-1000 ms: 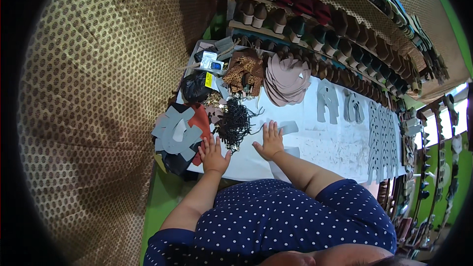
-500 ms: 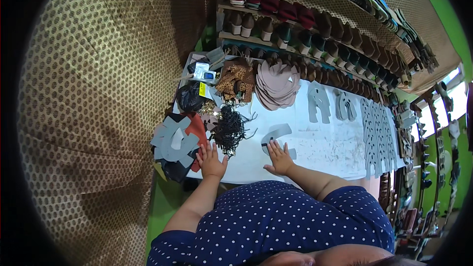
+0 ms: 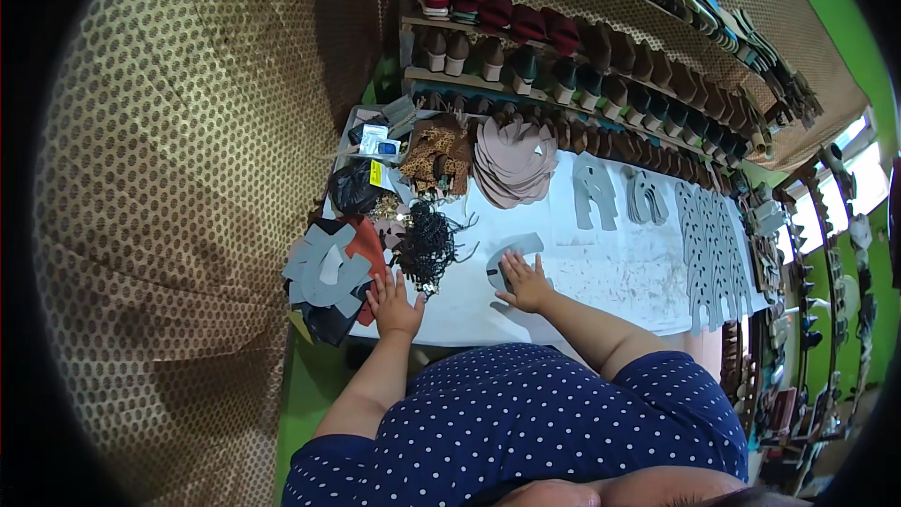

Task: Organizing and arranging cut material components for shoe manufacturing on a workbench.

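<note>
My right hand (image 3: 526, 285) lies flat with fingers stretched over a grey curved, cut shoe piece (image 3: 527, 243) on the white-covered table. Its palm and fingers hide part of that piece, which bears a small dark mark. To the left, my left hand (image 3: 397, 309) rests with fingers spread at the edge of a heap of grey cut pieces (image 3: 352, 274). Its fingertips are close to a red-orange sheet (image 3: 367, 242) under that heap. Between the hands and a little farther back sits a tangle of thin black straps (image 3: 428, 246).
Behind the straps lie leopard-print pieces (image 3: 437, 161) and a pile of pinkish-beige cut pieces (image 3: 513, 172). More grey pieces (image 3: 593, 193) line the table's far side, with long perforated ones (image 3: 711, 258) at right. Shelves of shoes (image 3: 563, 80) stand behind; a patterned curtain (image 3: 188, 225) hangs left.
My right hand has slid a little farther forward over the grey curved piece and covers more of it. The left hand stays about where it was. The whole view has shifted slightly.
</note>
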